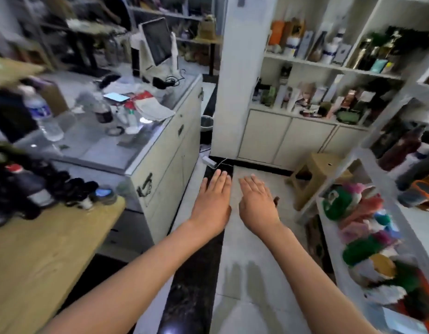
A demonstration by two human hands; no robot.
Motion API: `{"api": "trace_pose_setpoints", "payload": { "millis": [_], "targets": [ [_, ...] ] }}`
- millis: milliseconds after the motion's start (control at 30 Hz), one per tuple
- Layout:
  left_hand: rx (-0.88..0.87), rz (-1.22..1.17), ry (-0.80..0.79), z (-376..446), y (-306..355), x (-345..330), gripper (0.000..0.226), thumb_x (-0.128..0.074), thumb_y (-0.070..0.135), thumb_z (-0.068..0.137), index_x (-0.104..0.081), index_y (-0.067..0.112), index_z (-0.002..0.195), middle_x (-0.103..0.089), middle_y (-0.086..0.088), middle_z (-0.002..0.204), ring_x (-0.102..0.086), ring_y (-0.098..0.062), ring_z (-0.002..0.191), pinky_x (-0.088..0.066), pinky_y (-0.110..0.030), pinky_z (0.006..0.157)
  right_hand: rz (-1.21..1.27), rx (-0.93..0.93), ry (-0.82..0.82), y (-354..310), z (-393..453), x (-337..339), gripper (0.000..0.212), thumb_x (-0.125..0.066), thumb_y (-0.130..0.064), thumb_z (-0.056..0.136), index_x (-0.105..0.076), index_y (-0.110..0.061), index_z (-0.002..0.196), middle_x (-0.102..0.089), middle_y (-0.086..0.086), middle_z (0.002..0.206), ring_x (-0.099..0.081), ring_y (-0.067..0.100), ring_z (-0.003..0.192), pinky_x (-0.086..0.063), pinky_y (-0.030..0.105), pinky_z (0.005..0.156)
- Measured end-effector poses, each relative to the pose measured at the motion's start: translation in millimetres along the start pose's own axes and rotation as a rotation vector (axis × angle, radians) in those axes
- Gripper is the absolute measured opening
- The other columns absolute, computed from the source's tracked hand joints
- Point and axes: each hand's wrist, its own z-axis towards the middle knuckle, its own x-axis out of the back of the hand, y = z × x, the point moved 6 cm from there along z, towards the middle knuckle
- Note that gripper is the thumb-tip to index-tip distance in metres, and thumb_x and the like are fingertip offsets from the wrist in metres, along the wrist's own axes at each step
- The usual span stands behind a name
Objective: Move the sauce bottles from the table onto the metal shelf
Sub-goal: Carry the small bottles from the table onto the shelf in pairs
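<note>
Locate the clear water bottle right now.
Head view, far left: the water bottle stands on the glass counter, left of a dark-liquid bottle.

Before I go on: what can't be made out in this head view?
- Dark bottles on the wooden table: blurred and cut by the left edge, count and labels unreadable.
- Metal shelf: cannot tell which it is.
- Left hand and right hand: palms face away.
</note>
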Motion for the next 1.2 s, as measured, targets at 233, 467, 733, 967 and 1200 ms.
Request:
{"api": "trace_pose_setpoints", "payload": {
  "millis": [233, 467, 733, 967, 1200],
  "targets": [
    [0.312, -0.029, 0.029, -76, -190, 2, 0.071, -0.044, 0.021, 0.096, -0.005, 0.007, 0.154, -0.001, -0.009, 0.163, 0.006, -0.022, 0.150, -0.001, -0.041, 0.122, 0.086, 0.314, -0.138, -188, 56, -102, 0.064, -0.050, -0.001, 0.083, -0.039, -0.003, 0.146, -0.041, 0.017, 0.151, -0.028, 0.030, 0.145, -0.016, 0.038, 0.121],
    [0.574, -0.158, 0.058, -139, -348, -6, 0.067, -0.043, 0.018, 0.095, -0.011, 0.009, 0.154, -0.007, -0.006, 0.163, 0.002, -0.019, 0.150, -0.006, -0.038, 0.122, 0.157, 0.449, -0.311, -340, 89, -178, 0.063, -0.051, -0.004, 0.087, -0.036, -0.006, 0.148, -0.035, 0.015, 0.154, -0.024, 0.028, 0.147, -0.014, 0.035, 0.121],
    [0.769, -0.406, 0.084, -156, -477, -25, 0.056, -0.049, 0.010, 0.093, -0.031, 0.005, 0.146, -0.033, -0.012, 0.153, -0.026, -0.026, 0.143, -0.027, -0.037, 0.114, 0.196, 0.387, -0.440, -419, 143, -248, 0.058, -0.046, 0.004, 0.084, -0.045, -0.006, 0.141, -0.045, 0.015, 0.147, -0.035, 0.028, 0.140, -0.029, 0.036, 0.116],
    [0.911, -0.603, 0.142, -130, -542, -56, 0.042, -0.055, 0.010, 0.091, -0.051, 0.009, 0.132, -0.054, -0.012, 0.132, -0.055, -0.031, 0.117, -0.043, -0.036, 0.094, 0.322, 0.261, -0.546, -425, 172, -301, 0.035, -0.044, -0.002, 0.085, -0.056, -0.016, 0.115, -0.063, 0.011, 0.113, -0.060, 0.034, 0.103, -0.052, 0.043, 0.079],
    [0.852, -0.401, 0.138, -85, -587, -68, 0.058, -0.048, 0.002, 0.088, -0.042, 0.015, 0.144, -0.045, -0.007, 0.143, -0.050, -0.029, 0.126, -0.043, -0.039, 0.103, 0.435, 0.222, -0.615, -435, 212, -361, 0.048, -0.060, -0.014, 0.089, -0.049, -0.013, 0.136, -0.055, 0.015, 0.127, -0.056, 0.035, 0.113, -0.046, 0.039, 0.085]
  ]
}}
